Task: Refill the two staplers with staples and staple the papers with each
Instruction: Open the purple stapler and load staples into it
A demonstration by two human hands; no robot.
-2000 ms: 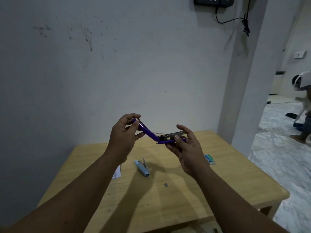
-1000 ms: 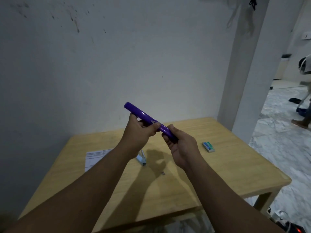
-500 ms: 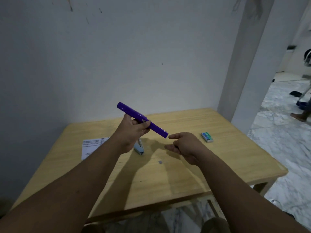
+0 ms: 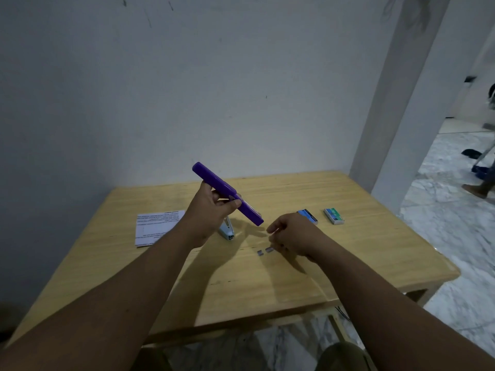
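Note:
My left hand point(image 4: 211, 210) grips a closed purple stapler point(image 4: 227, 194), tilted with its far end up, above the wooden table point(image 4: 361, 263). A light blue stapler point(image 4: 227, 231) lies open on the table just below that hand. My right hand point(image 4: 292, 234) hovers low over the table with fingers loosely curled, holding nothing that I can see. Two small staple strips point(image 4: 265, 251) lie on the wood right by its fingertips. The printed papers point(image 4: 155, 227) lie at the left, partly hidden by my left arm.
A blue staple box point(image 4: 308, 216) and a green staple box point(image 4: 334, 216) sit behind my right hand. A white wall runs along the table's far edge, with a pillar at the right. A person's foot point(image 4: 479, 188) shows on the marble floor beyond.
The purple stapler went from open to closed between both hands. My right hand then let go and dropped toward the staple strips on the table. The head view tilted downward.

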